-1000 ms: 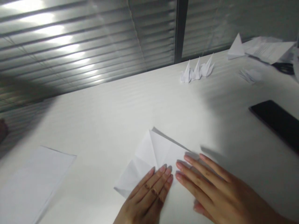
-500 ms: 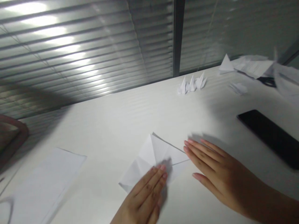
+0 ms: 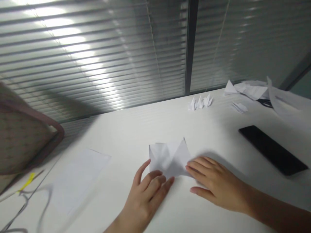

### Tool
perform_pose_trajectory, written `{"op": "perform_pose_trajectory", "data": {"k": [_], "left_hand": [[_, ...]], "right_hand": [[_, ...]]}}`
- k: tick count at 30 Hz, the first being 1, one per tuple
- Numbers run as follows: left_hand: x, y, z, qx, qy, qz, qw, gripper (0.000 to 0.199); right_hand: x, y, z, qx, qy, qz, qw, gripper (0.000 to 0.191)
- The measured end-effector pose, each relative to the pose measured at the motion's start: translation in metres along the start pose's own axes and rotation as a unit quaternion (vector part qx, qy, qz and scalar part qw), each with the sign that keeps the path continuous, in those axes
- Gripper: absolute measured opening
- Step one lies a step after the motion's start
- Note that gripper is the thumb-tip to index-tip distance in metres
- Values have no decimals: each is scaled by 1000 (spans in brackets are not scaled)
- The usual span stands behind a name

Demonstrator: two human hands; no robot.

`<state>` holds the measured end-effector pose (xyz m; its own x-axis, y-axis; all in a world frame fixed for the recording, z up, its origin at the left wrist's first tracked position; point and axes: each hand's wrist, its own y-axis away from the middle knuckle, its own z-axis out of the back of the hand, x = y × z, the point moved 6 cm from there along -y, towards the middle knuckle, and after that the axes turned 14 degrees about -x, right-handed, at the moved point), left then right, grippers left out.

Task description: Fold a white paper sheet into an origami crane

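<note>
A sheet of white paper with folds [image 3: 167, 158] lies in front of me on the table, two of its corners standing up. My left hand [image 3: 148, 191] rests at its near left edge, fingers bent and spread, one fingertip at the left side. On the right side of the paper lie the outstretched fingers of my right hand [image 3: 211, 178], palm down, with the thumb apart from them. The fingers hide part of the near edge and the right end of the sheet.
Left lie a stack of white paper [image 3: 80, 178], a cord [image 3: 47, 200] and a patterned bag [image 3: 24, 139]. A black phone [image 3: 272, 149] is at right. Behind stand small folded paper cranes [image 3: 200, 103], a folded paper strip [image 3: 240, 107] and loose papers [image 3: 255, 90], before window blinds [image 3: 109, 58].
The paper has gone from a flatter sheet to a doubled-over shape with raised corners. My left hand's fingers have spread, and my right hand has come onto the paper. The view has shifted.
</note>
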<state>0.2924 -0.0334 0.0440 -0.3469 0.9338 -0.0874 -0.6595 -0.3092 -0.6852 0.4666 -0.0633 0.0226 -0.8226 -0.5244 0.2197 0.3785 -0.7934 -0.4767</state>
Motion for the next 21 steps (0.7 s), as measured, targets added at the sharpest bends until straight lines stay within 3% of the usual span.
{"op": "perform_pose_trajectory", "data": {"k": [4,7,11,15,21], "left_hand": [[-2,1,4,31,-6,-56,998,24],[-1,5,1,103,-2,-65,993,24],[5,9,-8,214,-27,-1,977,39],[11,6,-16,222,-45,76,971,56],[16,10,-23,244,-20,71,967,64]], "right_hand": [[8,5,3,-32,19,59,998,47],[9,9,1,-26,14,66,997,51],[17,8,4,15,-24,78,997,41],[31,4,8,82,-101,143,981,32],[19,8,10,79,-87,157,981,46]]}}
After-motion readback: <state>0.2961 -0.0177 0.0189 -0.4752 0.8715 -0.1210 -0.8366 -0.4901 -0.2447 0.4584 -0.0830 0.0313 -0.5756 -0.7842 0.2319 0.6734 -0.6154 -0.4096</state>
